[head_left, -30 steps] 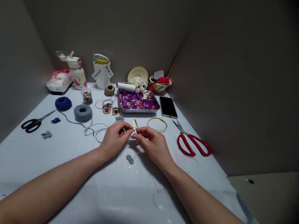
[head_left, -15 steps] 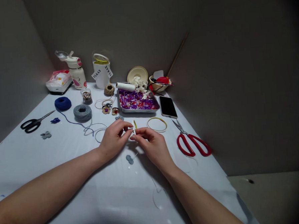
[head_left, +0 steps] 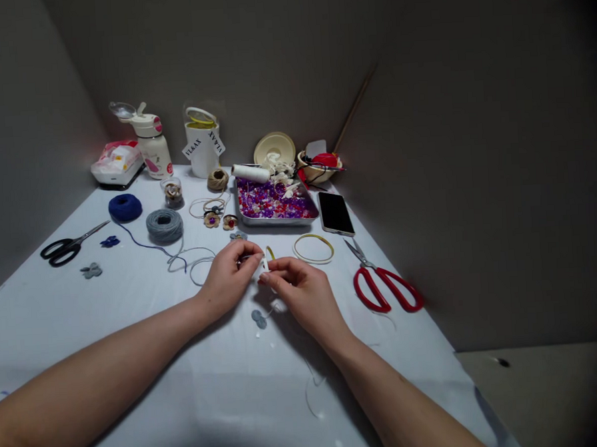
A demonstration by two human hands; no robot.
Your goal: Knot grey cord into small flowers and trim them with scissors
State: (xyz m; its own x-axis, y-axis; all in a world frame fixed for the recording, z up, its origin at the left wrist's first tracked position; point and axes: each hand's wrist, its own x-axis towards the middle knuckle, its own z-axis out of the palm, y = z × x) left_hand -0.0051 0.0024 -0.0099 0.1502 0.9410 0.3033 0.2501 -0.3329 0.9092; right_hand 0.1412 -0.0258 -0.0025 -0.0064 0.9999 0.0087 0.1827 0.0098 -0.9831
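A small white, ring-like piece with a yellow inner edge (head_left: 265,264) is held upright between my two hands over the middle of the table. My left hand (head_left: 230,272) pinches its left side between thumb and fingertips. From the right, my right hand (head_left: 302,287) grips it with thumb and fingers; these partly cover it, so its exact kind is unclear. Below the hands lies a grey crocheted piece (head_left: 259,319) with a pale thread end. A thin yellow and white hoop (head_left: 313,248) rests just beyond my right hand.
Red-handled scissors (head_left: 384,282) and a phone (head_left: 335,213) lie to the right. Behind the hands stands a tray (head_left: 278,221) of purple and red beads. Grey yarn (head_left: 164,226), blue yarn (head_left: 125,207) and black-handled scissors (head_left: 72,246) are at the left; a bottle (head_left: 154,151) stands behind.
Both hands and the held piece have shifted slightly to the left and turned a little. More of the white surface shows. Nothing else on the table has moved noticeably.
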